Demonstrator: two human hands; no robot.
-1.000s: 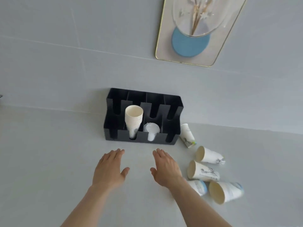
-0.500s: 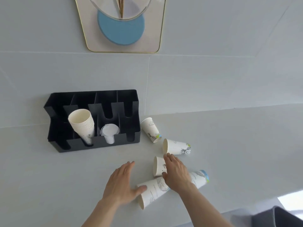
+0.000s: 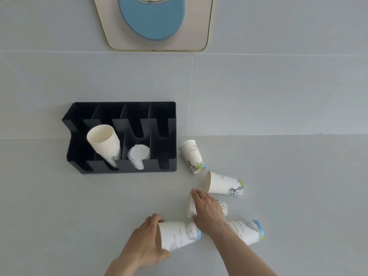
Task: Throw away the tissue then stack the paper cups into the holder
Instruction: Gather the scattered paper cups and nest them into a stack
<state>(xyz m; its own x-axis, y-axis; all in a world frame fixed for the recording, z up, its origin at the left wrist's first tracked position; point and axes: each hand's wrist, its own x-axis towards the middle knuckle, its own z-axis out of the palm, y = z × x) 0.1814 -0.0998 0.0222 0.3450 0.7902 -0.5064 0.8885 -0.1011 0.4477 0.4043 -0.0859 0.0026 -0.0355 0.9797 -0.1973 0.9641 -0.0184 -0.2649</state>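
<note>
Gathering the loose cups is the step you're on, judging by where your hands sit; no tissue shows anywhere on the counter, so I can't tell where it is.

Your left hand is wrapped around the mouth end of the nearest cup, which lies on its side with its base pointing right. Your right hand rests with fingers spread over the cup just beyond it, covering most of it but not clearly closed around it. Under your right wrist lies another cup with a blue rim. Two more lie farther off: one on its side, and one just right of the holder.

The black holder stands against the wall, far and left of your hands, with a leaning stack of cups in one front slot and what look like clear lids in the next (hard to make out).

Next, you'll likely need to nest the two cups you're touching, mouth over base, so turn them the same way first. Squeeze lightly; thin paper walls will buckle under a hard grip.
</note>
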